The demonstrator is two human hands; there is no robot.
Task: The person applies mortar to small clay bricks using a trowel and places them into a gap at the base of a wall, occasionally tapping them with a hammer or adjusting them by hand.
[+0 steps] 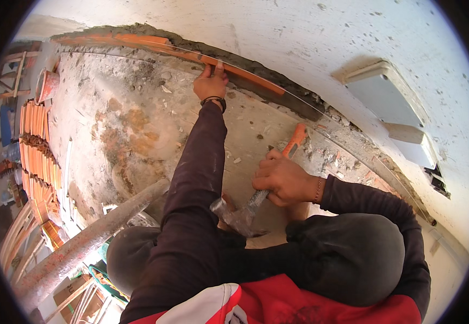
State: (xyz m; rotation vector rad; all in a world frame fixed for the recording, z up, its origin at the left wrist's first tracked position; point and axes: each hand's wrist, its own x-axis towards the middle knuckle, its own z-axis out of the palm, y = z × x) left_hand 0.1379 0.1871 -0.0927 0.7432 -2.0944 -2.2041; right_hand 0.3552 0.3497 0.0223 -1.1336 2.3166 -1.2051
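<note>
At the foot of the white wall, my left hand [211, 86] grips the edge of a long, narrow orange tile [256, 81], thumb and index finger on it. The tile sits against a band of wet grey mortar [304, 108]. Farther left, another orange tile [110, 40] is set in the same band. A thin taut string runs along the tiles. Closed around the middle of a hammer's handle, my right hand [287, 178] is above the floor between my knees. The hammer's orange grip end [297, 137] points away from me; its blurred metal head [234, 217] hangs toward me.
Stacked orange tiles [35, 121] stand at the left, near an orange bucket [47, 86]. A thick metal pole [94, 237] slants across the lower left. Two electrical boxes [383, 92] project from the wall at right. Rubble [342, 159] lies along the wall's base.
</note>
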